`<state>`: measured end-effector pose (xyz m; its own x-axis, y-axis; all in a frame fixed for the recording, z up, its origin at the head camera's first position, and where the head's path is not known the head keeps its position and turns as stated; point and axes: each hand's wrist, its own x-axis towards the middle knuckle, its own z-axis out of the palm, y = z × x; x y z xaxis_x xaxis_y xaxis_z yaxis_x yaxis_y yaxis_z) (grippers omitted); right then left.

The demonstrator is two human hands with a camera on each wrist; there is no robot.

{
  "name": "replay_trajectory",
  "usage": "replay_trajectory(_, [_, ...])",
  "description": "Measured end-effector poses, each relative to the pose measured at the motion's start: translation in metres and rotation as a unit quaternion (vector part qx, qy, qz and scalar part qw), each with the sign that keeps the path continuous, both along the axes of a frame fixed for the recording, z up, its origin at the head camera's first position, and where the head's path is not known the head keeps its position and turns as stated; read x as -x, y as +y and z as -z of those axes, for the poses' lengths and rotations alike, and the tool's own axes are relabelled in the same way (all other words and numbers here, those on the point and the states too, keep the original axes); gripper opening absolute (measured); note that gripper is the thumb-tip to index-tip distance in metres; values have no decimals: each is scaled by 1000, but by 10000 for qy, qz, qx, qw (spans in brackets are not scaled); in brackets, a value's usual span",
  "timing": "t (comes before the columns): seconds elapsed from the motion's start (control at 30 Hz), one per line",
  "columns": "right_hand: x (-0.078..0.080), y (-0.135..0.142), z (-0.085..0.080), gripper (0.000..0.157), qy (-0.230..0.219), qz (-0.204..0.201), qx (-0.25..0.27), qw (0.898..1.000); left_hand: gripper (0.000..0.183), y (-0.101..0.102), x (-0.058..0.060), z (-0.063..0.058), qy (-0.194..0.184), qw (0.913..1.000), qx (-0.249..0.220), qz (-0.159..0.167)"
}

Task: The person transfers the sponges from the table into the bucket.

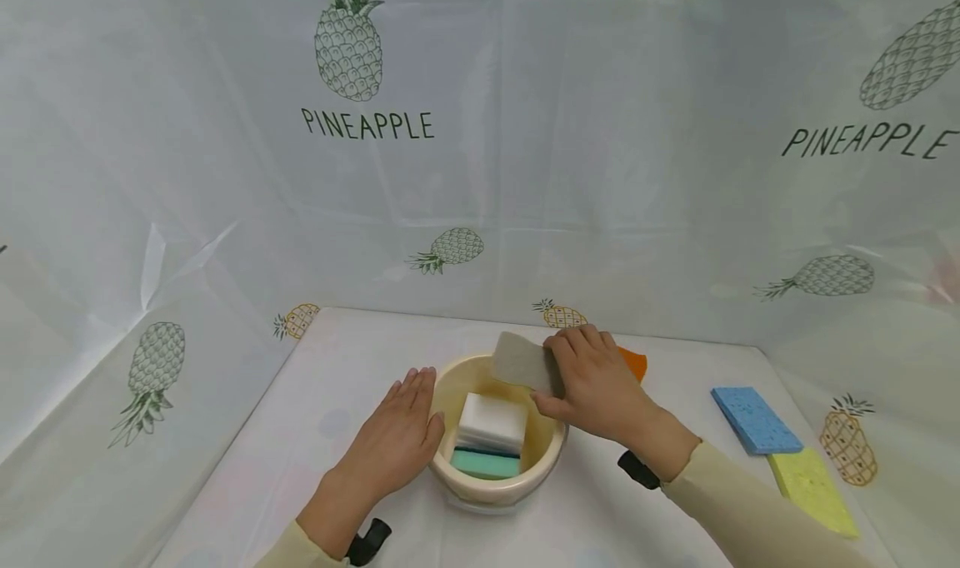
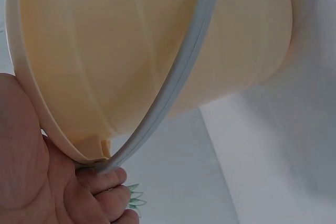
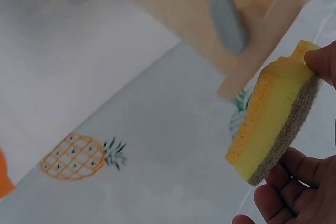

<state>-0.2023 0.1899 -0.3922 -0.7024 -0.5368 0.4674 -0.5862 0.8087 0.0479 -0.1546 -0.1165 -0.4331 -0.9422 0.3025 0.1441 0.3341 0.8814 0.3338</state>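
Note:
A cream bucket (image 1: 501, 491) stands mid-table, its grey handle (image 2: 181, 69) hanging down beside the wall in the left wrist view. Inside it lie white sponges (image 1: 492, 416), stacked, and a green sponge (image 1: 486, 465) nearer the front. My left hand (image 1: 399, 435) rests against the bucket's left rim with fingers extended; in the left wrist view its fingertips lie by the handle's joint. My right hand (image 1: 600, 385) pinches a yellow sponge (image 3: 278, 121) with a grey-brown scouring side between thumb and fingers, above the bucket's right rim. From the head view only that scouring side shows.
To the right on the white table (image 1: 660, 501) lie a blue sponge (image 1: 756, 422) and a yellow sponge (image 1: 813, 491), touching or nearly so. An orange item (image 1: 636, 363) is partly hidden behind my right hand. A pineapple-print sheet (image 1: 600, 176) covers the surrounding walls.

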Motion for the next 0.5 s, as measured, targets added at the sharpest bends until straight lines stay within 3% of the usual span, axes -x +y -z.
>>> replay_trajectory(0.5, [1,-36,15,58,-258,-214,-450,9984,63,1,0,3,65,10000,-66,-17])
